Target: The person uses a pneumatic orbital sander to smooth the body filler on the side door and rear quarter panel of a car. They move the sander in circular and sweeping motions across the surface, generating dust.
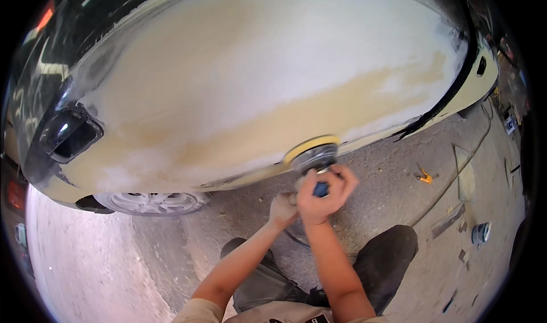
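A round-pad power sander (314,156) with a yellow rim is held against the lower edge of a car's side panel (239,78). The panel is coated in beige and whitish, dusty patches. My right hand (327,196) wraps around the sander's body from above, its fingers curled over a dark blue part. Just left of it, my left hand (283,210) is closed around the sander's rear end, mostly covering what it grips. A dark hose or cord (297,240) hangs down beside the hands.
A dusty wheel (156,203) sits under the panel at the left. To the right, an orange tool (425,176), a long hose (456,179), a flat strip (448,220) and a tin (481,233) lie on the concrete floor (393,175). My bent knees (390,254) are close below.
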A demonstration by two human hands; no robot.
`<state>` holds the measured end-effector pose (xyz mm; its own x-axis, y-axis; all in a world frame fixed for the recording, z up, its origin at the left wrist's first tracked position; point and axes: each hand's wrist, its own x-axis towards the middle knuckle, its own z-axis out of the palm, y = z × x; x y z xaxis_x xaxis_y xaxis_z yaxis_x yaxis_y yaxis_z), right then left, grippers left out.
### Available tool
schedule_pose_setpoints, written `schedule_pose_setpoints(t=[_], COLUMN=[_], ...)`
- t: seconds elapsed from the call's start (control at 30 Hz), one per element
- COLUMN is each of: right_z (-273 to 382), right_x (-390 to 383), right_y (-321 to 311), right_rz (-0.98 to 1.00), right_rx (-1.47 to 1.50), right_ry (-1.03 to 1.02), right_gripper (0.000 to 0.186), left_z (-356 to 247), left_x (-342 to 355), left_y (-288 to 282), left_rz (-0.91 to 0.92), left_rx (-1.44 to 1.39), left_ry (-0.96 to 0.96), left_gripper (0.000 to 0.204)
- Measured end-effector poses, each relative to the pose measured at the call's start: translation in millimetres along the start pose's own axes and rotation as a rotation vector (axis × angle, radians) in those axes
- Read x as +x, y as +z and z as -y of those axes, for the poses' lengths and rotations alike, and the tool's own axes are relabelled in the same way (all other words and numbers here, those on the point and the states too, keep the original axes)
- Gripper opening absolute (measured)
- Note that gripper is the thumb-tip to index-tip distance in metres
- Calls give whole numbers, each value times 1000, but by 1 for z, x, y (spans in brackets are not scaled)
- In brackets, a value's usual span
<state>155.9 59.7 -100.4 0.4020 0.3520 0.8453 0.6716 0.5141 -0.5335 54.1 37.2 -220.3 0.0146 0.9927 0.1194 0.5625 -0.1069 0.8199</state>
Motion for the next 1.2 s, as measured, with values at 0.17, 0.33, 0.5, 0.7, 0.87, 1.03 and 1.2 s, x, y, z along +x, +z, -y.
schedule_pose_setpoints(t=[0.17,0.33,0.5,0.7,0.87,1.03,1.2], right_z=[65,65,27,24,68,46,-11], right_x=[-49,-61,-7,1,-52,-34,26], right_y=[24,28,7,4,27,18,-11], right_rz=[105,142,58,14,90,87,10], right_rx=[41,105,-16,-20,88,104,-9], right_ry=[-215,-276,-162,-46,-207,-318,-97], right_gripper=[24,21,24,26,19,16,24], left_z=[-31,-28,-35,18,-10,-15,24], left_x=[-14,-6,-12,-4,-27,-13,18], left_y=[-38,-32,-1,4,-61,-28,52], left_rz=[-815,-1019,-343,6,-223,-242,87], left_rx=[1666,1585,564,35,273,295,68], left_ry=[583,312,161,-3,292,305,2], left_gripper=[21,28,23,29,33,38,42])
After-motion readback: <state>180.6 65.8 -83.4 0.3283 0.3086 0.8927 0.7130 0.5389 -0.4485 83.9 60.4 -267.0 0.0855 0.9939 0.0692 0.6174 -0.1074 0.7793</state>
